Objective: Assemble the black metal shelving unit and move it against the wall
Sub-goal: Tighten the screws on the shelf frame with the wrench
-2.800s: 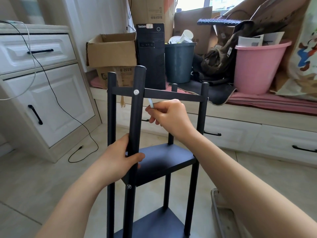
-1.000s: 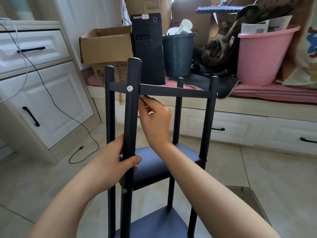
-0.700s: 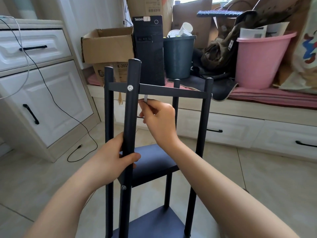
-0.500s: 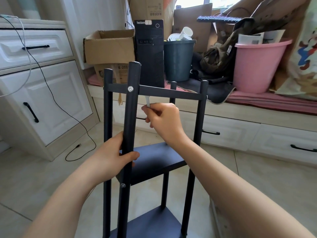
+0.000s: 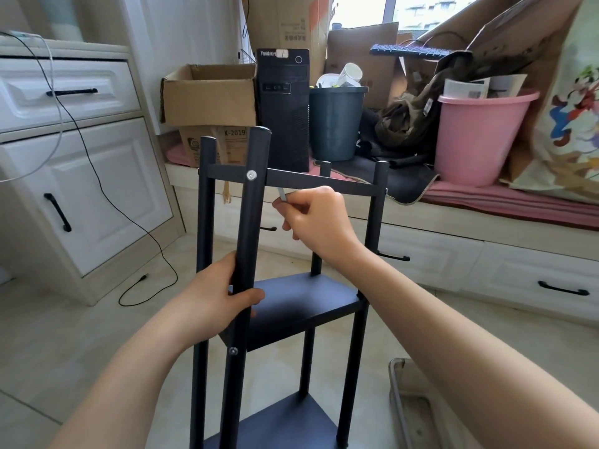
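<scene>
The black metal shelving unit (image 5: 301,303) stands upright on the tiled floor right in front of me, with two shelves fitted and a top frame of bars. My left hand (image 5: 220,299) grips the near front post (image 5: 249,228) at mid height. My right hand (image 5: 311,218) is inside the frame just under the top bar (image 5: 324,183) and pinches a small silver hex key (image 5: 282,194). A silver screw head (image 5: 251,175) shows on the near post at the top bar, another lower down (image 5: 232,351).
A white cabinet (image 5: 81,176) with a trailing black cable (image 5: 142,244) stands left. A window bench behind holds cardboard boxes (image 5: 210,95), a black computer tower (image 5: 285,111), a dark bin (image 5: 335,121) and a pink bucket (image 5: 476,134). A clear tray (image 5: 408,409) lies on the floor at right.
My right hand has swung the hex key under the top bar, up against the bar and back down again. My left hand has kept its grip on the post.
</scene>
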Motion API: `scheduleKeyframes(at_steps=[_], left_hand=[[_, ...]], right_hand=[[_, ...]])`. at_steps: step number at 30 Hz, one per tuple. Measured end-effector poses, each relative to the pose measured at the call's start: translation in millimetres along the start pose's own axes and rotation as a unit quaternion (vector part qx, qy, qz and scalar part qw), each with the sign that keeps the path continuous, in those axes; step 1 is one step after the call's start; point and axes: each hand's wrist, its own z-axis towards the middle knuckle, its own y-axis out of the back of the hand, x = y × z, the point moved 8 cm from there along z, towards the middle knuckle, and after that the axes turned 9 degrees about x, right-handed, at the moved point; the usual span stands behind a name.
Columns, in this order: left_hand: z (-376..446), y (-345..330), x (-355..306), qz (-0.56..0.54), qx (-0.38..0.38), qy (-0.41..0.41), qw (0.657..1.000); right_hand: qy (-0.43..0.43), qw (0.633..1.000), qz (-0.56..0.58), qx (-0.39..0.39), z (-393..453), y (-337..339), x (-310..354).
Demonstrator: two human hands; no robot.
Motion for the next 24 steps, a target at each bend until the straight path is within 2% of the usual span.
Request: scheduleKeyframes(at_steps=[13,24], left_hand=[[0,-2,-1,0.016,0.004,-0.008,1.000],[-1,-5,-1,-0.001,0.015,-0.026,1.000]], right_hand=[[0.042,0.996,-0.003,-0.079,-4,-12,2],[0.082,0.978,0.066,-0.183,-10,-28,-5]])
